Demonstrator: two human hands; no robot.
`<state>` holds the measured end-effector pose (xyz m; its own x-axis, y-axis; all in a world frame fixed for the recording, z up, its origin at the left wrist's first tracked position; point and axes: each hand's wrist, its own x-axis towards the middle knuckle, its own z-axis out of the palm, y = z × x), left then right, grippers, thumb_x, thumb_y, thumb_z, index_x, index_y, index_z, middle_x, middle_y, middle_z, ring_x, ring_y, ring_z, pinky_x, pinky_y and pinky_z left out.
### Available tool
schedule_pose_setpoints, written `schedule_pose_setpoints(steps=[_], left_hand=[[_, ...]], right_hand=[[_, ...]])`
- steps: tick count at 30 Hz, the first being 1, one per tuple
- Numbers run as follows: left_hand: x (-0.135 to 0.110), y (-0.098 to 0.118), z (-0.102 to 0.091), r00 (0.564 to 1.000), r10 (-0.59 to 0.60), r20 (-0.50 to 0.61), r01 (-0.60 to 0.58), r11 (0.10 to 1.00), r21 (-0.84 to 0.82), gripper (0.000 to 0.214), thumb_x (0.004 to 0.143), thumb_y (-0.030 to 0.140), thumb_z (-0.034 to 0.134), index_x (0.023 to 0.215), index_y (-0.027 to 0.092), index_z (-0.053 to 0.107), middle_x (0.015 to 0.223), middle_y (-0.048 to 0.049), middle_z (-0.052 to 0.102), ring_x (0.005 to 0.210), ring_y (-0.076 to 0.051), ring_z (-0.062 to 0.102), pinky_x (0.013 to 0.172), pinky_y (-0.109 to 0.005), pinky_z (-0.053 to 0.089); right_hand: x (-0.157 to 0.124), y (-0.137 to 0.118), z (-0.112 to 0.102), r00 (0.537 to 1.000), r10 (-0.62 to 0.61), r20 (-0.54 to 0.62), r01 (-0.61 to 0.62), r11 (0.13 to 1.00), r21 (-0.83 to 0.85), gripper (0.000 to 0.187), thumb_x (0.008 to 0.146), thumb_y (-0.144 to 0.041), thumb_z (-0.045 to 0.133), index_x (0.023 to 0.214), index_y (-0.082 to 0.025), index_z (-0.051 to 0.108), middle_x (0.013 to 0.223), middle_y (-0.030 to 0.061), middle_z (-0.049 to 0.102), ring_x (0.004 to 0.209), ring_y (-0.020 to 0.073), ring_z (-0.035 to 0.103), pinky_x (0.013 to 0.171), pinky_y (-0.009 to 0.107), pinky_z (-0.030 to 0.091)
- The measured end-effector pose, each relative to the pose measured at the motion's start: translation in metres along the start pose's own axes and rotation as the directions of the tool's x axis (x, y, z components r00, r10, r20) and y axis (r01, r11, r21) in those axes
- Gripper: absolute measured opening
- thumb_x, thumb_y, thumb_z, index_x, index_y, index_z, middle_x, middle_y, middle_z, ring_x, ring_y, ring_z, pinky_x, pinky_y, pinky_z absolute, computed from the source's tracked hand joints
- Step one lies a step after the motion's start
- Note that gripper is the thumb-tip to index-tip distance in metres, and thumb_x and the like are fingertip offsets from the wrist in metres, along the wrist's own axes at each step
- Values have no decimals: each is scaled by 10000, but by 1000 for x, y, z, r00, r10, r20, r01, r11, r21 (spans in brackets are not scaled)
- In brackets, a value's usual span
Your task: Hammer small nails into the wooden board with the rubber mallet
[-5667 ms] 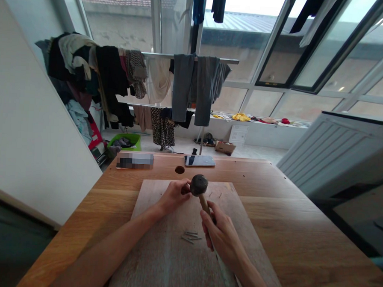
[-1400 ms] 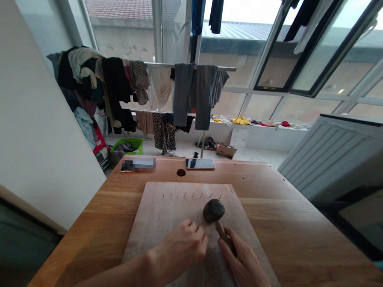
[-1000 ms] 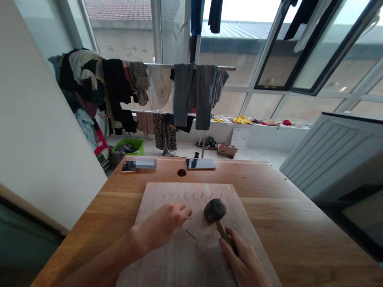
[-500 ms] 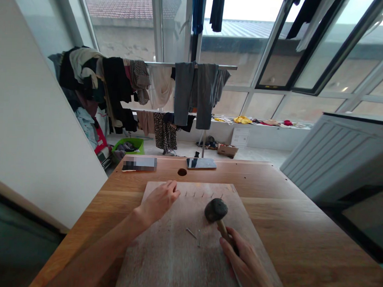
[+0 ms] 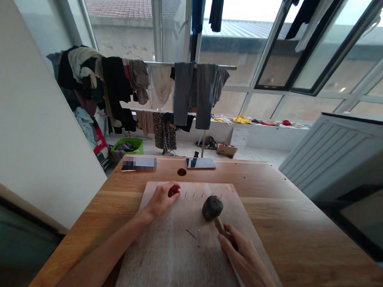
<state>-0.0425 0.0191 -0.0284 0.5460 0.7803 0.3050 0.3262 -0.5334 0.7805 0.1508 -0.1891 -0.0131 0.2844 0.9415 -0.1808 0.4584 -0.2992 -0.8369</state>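
A pale wooden board point(image 5: 172, 262) lies on the wooden table point(image 5: 302, 235). My right hand point(image 5: 243, 262) is wrapped round the wooden handle of a hammer point(image 5: 212, 208), its dark head hovering over the board's middle. My left hand point(image 5: 162, 198) rests at the board's far left, fingers pinched together, apparently on a nail too small to make out. A row of several nails point(image 5: 204, 194) stands upright along the far edge, right of that hand. Two loose nails point(image 5: 193, 234) lie on the board between my hands.
A phone point(image 5: 200, 163) and a blurred flat object point(image 5: 139, 164) lie at the table's far edge, beside a round hole point(image 5: 181, 172). Beyond stand a clothes rack point(image 5: 187, 92), a green basket point(image 5: 129, 145), a white wall panel at left and a radiator at right.
My left hand left the loose nails near the board's middle and moved to its far left edge, fingers now pinched. The hammer head shifted slightly up and away.
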Motion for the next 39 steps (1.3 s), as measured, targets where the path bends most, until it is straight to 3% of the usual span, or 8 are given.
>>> schedule_pose_setpoints(steps=[10, 16, 29, 34, 37, 39], left_hand=[[0, -2, -1, 999, -38, -5, 38, 997, -68, 155, 769, 172, 654, 923, 164, 658, 839, -34, 729, 754, -162, 690, 719, -275, 544], [-1, -4, 1, 999, 44, -28, -46, 996, -79, 238, 781, 122, 635, 1010, 187, 632, 771, 13, 702, 694, -128, 655, 654, -226, 500], [0, -4, 0, 997, 75, -24, -75, 997, -4, 264, 753, 74, 620, 1005, 152, 623, 722, 22, 656, 633, -116, 589, 593, -197, 440], [-1, -6, -9, 997, 77, 17, -77, 997, -3, 326, 789, 180, 657, 1099, 166, 558, 970, -39, 658, 684, -116, 622, 602, -216, 507], [-14, 12, -20, 977, 199, 74, -210, 957, 201, 228, 838, 165, 615, 1058, 170, 557, 1021, -54, 630, 794, -146, 627, 707, -269, 529], [-28, 32, -24, 913, 330, 240, -395, 865, 311, 203, 868, 130, 578, 1065, 174, 563, 1005, -54, 636, 894, -174, 623, 797, -299, 517]], right_hand=[[36, -52, 19, 988, -156, -2, 154, 969, 192, 290, 906, -430, 440, 983, -181, 568, 544, -93, 485, 392, 87, 489, 416, 205, 391], [60, -74, 37, 983, -185, 19, 178, 964, 196, 220, 909, -369, 424, 950, -190, 546, 564, -90, 497, 382, 74, 496, 389, 187, 385], [62, -70, 48, 983, -176, 47, 171, 981, 92, 222, 889, -322, 462, 994, -178, 594, 552, -72, 522, 422, 84, 509, 428, 192, 390], [52, -65, 35, 982, -185, 43, 179, 976, 123, 250, 914, -376, 423, 981, -187, 572, 563, -77, 517, 414, 85, 506, 429, 199, 403], [37, -51, 19, 987, -161, 24, 157, 982, 105, 280, 915, -421, 429, 996, -187, 561, 555, -82, 502, 414, 89, 503, 432, 204, 401], [26, -39, 9, 992, -123, 22, 121, 990, 77, 307, 913, -454, 429, 998, -188, 556, 560, -80, 503, 412, 93, 502, 425, 208, 392]])
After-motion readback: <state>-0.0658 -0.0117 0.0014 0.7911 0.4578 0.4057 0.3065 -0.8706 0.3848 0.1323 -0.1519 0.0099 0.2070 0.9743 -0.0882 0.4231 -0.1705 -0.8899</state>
